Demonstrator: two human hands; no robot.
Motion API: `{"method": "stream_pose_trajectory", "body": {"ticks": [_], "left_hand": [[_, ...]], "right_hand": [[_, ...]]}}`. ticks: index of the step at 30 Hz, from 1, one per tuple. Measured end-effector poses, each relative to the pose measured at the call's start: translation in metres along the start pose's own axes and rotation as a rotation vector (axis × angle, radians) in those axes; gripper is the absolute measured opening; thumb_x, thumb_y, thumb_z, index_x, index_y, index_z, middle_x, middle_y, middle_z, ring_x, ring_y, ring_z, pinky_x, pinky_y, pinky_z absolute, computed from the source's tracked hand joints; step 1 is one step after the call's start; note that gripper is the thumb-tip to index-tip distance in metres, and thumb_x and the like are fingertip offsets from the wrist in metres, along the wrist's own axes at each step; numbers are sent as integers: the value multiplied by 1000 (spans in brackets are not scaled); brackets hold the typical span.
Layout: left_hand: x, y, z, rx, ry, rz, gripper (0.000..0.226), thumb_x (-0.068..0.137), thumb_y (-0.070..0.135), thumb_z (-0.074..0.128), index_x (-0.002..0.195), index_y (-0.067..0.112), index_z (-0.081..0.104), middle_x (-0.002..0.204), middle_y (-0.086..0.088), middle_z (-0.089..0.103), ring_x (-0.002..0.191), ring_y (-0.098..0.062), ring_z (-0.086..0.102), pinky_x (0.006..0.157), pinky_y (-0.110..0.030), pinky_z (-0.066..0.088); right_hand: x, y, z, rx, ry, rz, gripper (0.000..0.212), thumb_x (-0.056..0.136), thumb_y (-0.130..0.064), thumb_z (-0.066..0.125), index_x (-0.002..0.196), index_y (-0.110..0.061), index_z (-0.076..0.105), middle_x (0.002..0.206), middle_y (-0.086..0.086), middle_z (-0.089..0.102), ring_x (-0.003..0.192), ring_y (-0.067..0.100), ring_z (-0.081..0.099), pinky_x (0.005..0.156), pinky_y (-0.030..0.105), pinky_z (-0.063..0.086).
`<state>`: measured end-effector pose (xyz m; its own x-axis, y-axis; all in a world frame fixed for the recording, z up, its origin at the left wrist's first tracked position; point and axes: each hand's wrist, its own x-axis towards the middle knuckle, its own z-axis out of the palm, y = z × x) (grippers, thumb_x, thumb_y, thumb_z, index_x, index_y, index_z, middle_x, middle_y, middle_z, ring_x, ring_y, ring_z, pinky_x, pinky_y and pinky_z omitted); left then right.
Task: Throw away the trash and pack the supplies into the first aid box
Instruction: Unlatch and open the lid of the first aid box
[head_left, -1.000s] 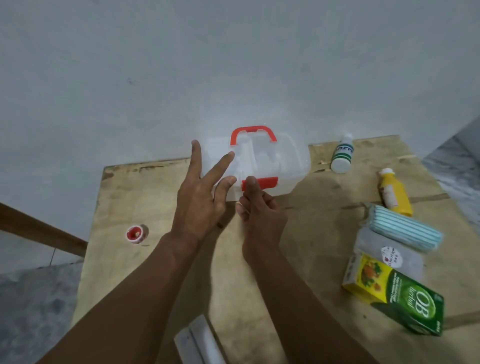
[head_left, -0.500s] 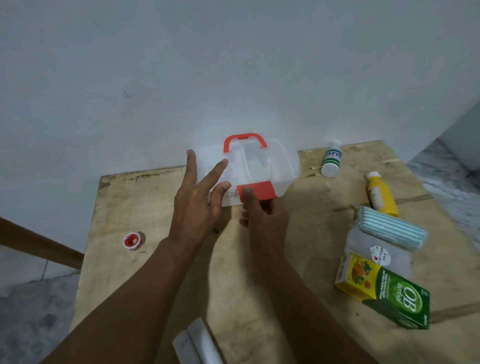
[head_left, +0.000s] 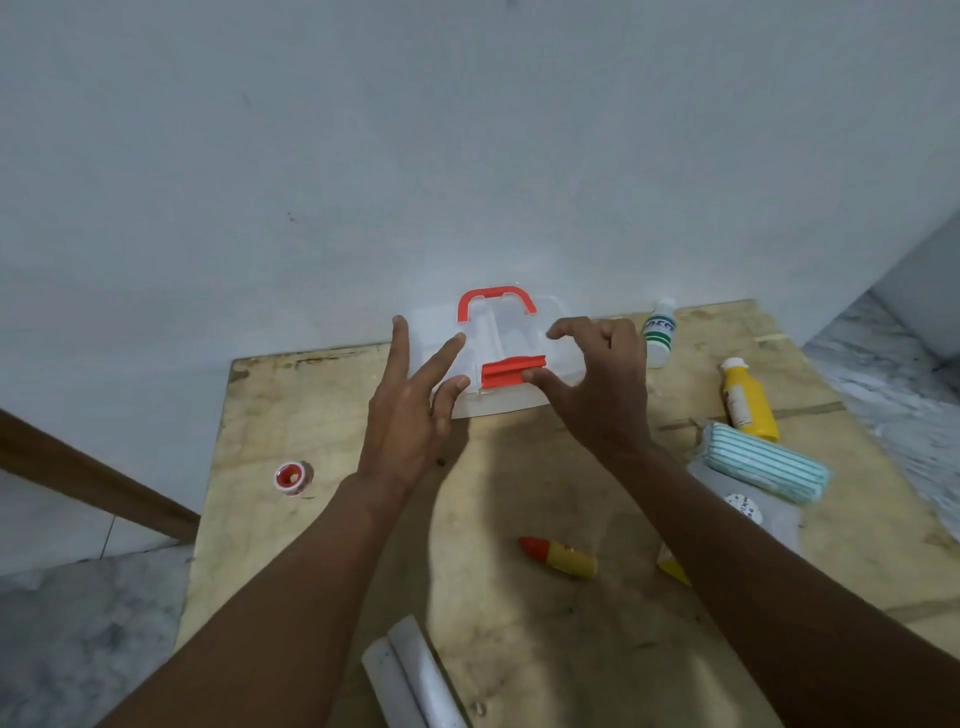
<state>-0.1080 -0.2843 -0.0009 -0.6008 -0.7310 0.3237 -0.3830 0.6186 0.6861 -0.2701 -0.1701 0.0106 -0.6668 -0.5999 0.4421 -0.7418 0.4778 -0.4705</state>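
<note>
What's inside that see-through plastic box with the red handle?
Through the translucent plastic box only pale moulded ridges show; no supplies can be made out inside. The left hand lies across its left part and the right hand grips its right part, so those areas are hidden.

Translucent white first aid box (head_left: 514, 332), its handle (head_left: 496, 296) orange-red above the fingertips, its latch (head_left: 506, 371) orange-red between the left fingers (head_left: 441, 361) and right fingers (head_left: 582, 326). Right of the right fingers: a white bottle (head_left: 658, 332) with green bands, a yellow bottle (head_left: 745, 400) with a white cap, a pack (head_left: 763, 467) striped teal and white. Left of the left fingers, a red-and-white tape roll (head_left: 292, 477). Tan plywood table (head_left: 311, 415)
</note>
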Motion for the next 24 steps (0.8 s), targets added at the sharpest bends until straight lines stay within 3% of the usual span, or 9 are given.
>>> {"method": "stream_pose_trajectory", "body": {"ticks": [5,9,11,14,17,19,24], "left_hand": [[3,6,0,-49,-17,-75,48,96,27,61,143,29,50,164,-5,14,148,-22,22,110,-26,25],[7,-2,5,-189,42,-228,86,85,37,73,155,26,24,161,2,24,146,-20,28,112,-48,38],[7,-1,5,-279,60,-334,99,79,37,80,156,23,18,159,1,30,143,-21,35,110,-40,40],[7,2,3,-361,45,-416,104,72,36,85,154,20,24,153,-1,41,137,-19,44,104,-26,41],[4,0,4,-325,20,-359,90,63,40,89,139,25,43,127,9,61,113,-12,60,88,-21,54],[4,1,5,-341,27,-384,83,65,39,89,136,22,47,122,7,64,108,-12,62,80,-12,52],[7,3,2,-343,-10,-385,78,70,37,86,137,22,49,116,10,66,105,-12,63,88,-26,54]], "right_hand": [[10,1,-3,129,-148,-74,21,77,-34,80,92,-21,72,135,18,55,128,33,47,99,40,41],[19,0,-3,99,-248,-118,22,84,-35,73,95,-17,70,137,16,60,134,34,48,112,54,35],[20,1,-5,45,-265,-153,20,87,-35,71,96,-16,69,134,16,62,134,34,49,114,54,33],[24,-3,-10,-45,-268,-233,17,86,-24,75,95,-11,68,123,18,67,124,38,57,109,57,38],[30,-11,-13,-87,-201,-368,20,79,-14,83,89,-6,69,96,13,72,92,38,67,87,58,55],[36,-16,-15,-84,-215,-366,19,84,-18,78,96,-7,68,96,13,71,86,33,65,88,54,55],[50,-17,-22,-64,-319,-378,26,90,-31,70,106,-11,63,103,12,71,84,31,64,84,46,55]]}}
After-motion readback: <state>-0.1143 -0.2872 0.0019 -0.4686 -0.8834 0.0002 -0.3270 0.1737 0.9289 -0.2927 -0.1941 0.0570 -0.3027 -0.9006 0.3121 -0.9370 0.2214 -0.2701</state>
